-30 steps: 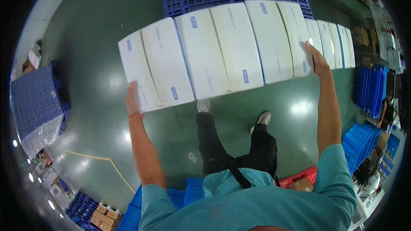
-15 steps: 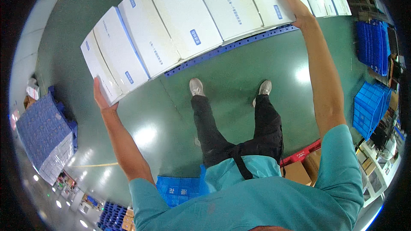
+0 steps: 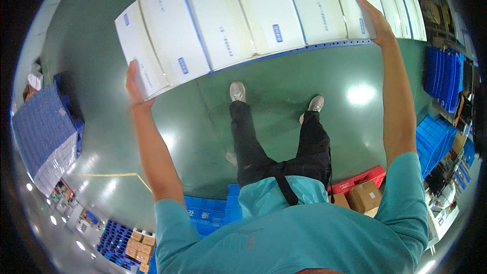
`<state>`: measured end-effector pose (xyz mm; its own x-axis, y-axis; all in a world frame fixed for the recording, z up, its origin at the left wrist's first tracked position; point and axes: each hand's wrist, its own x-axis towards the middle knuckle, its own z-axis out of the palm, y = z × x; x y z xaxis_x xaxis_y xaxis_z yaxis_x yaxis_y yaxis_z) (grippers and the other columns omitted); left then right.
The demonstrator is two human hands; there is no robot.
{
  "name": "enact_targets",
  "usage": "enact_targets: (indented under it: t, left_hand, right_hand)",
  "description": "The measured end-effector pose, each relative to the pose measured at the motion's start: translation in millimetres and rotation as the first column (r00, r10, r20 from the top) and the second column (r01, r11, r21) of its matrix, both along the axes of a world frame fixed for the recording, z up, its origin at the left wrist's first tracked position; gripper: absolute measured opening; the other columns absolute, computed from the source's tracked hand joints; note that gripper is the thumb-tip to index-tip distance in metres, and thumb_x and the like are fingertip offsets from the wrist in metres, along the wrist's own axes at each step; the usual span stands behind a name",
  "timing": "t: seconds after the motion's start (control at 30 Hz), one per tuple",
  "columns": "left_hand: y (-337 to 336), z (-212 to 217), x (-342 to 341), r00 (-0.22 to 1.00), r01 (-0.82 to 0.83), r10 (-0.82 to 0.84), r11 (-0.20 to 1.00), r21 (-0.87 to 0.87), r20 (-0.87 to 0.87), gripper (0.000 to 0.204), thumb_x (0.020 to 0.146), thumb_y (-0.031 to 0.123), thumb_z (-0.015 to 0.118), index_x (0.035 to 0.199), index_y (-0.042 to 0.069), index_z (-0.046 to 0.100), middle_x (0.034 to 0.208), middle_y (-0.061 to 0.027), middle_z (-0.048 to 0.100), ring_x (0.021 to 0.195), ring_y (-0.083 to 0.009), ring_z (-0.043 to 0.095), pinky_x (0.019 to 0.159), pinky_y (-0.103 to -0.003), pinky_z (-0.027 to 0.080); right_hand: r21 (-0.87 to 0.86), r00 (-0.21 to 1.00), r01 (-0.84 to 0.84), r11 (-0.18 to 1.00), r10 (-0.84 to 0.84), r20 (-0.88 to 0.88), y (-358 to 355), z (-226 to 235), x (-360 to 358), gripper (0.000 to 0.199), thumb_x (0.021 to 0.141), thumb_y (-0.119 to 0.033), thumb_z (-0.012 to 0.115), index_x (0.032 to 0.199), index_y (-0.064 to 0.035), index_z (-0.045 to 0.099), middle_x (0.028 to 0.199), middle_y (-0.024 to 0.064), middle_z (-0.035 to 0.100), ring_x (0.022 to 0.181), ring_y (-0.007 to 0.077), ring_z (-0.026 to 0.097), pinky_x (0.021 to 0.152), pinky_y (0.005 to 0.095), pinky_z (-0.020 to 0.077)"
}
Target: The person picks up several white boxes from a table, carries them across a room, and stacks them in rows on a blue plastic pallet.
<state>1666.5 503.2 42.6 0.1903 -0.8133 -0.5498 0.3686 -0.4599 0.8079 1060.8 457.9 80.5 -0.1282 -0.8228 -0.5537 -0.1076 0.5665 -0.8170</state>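
Observation:
A row of white cardboard boxes (image 3: 218, 20) with small blue labels stretches across the top of the view, packed side by side. My left hand (image 3: 136, 85) grips the left end of the row, thumb on the near face, its other fingers hidden behind the box. At the row's right end my right hand (image 3: 378, 23) is closed on the last box, thumb lying along its face. The row is squeezed between both hands. More white boxes (image 3: 401, 7) stand just beyond my right hand. Below the row shows the edge of a blue pallet (image 3: 324, 46).
Blue crates (image 3: 436, 142) and stacked blue plastic pieces (image 3: 444, 78) stand at the right. A wrapped blue stack (image 3: 43, 132) is at far left. Behind me are a blue crate (image 3: 205, 215), a red pallet (image 3: 362, 178) and a brown carton (image 3: 364, 197). Green floor (image 3: 276, 76) surrounds my feet.
The boxes between my hands have shifted right in view, their left end higher. Both hands moved with them and stay closed on the row. The view has turned slightly too.

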Motion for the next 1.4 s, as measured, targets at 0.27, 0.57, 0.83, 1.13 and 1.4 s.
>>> enact_targets:
  t: [0.27, 0.57, 0.83, 1.13, 1.4]
  left_hand:
    - [3.2, -2.6, 1.7, 0.995, 0.012, -0.011, 1.000, 0.016, -0.099, 0.063, 0.087, 0.043, 0.058, 0.129, -0.003, 0.046, 0.119, -0.0120, 0.057, 0.109, -0.0236, 0.055, 0.095, -0.036, 0.043]
    - [2.2, -1.9, 13.1, 0.946, 0.141, -0.145, 0.989, -0.036, -0.290, 0.087, 0.081, 0.047, 0.065, 0.140, -0.004, 0.026, 0.129, -0.0196, 0.048, 0.114, -0.0280, 0.052, 0.093, -0.037, 0.044]
    - [0.6, -22.0, 24.1, 0.963, 0.238, -0.236, 0.971, -0.004, -0.131, 0.091, 0.084, 0.058, 0.055, 0.147, 0.004, 0.019, 0.145, -0.0179, 0.033, 0.133, -0.0238, 0.032, 0.108, -0.039, 0.028]
    - [-32.2, -37.3, 13.1, 0.980, 0.084, -0.112, 0.982, -0.170, -0.166, 0.070, 0.095, 0.054, 0.039, 0.136, -0.003, 0.041, 0.134, -0.0153, 0.048, 0.123, -0.0231, 0.044, 0.105, -0.032, 0.030]
    - [-33.4, -28.3, 34.5, 0.974, 0.158, -0.161, 0.987, -0.030, -0.158, 0.069, 0.092, 0.053, 0.047, 0.132, -0.003, 0.046, 0.129, -0.0167, 0.051, 0.115, -0.0233, 0.050, 0.100, -0.032, 0.035]
  right_hand:
    - [-0.155, 0.301, -0.394, 0.906, -0.033, -0.953, -8.3, 22.5, 36.9, 0.060, 0.084, -0.039, 0.067, 0.131, -0.0061, 0.049, 0.128, 0.0189, 0.050, 0.121, 0.0309, 0.047, 0.097, 0.0433, 0.0427]
    - [-0.116, 0.274, -0.851, 0.512, 0.245, -0.930, -93.9, 12.4, 343.9, 0.073, 0.089, -0.060, 0.043, 0.146, -0.0160, 0.028, 0.153, 0.0159, 0.017, 0.143, 0.0321, 0.012, 0.109, 0.0620, 0.0097]
    - [0.093, 0.020, -0.829, 0.552, 0.195, -0.981, -98.4, -2.6, 387.1, 0.075, 0.094, -0.059, 0.025, 0.148, -0.0076, 0.016, 0.155, 0.0156, 0.011, 0.144, 0.0295, 0.007, 0.107, 0.0655, 0.0029]
    - [0.041, 0.121, -0.811, 0.584, 0.235, -0.965, -95.7, -6.1, 383.1, 0.076, 0.092, -0.064, 0.025, 0.149, -0.0146, 0.014, 0.155, 0.0111, 0.012, 0.144, 0.0290, 0.006, 0.108, 0.0641, 0.0012]
    - [0.119, 0.142, -0.725, 0.678, 0.317, -0.938, -65.1, 48.6, 265.6, 0.072, 0.086, -0.050, 0.056, 0.146, -0.0198, 0.029, 0.155, 0.0058, 0.016, 0.143, 0.0295, 0.009, 0.106, 0.0676, 0.0090]
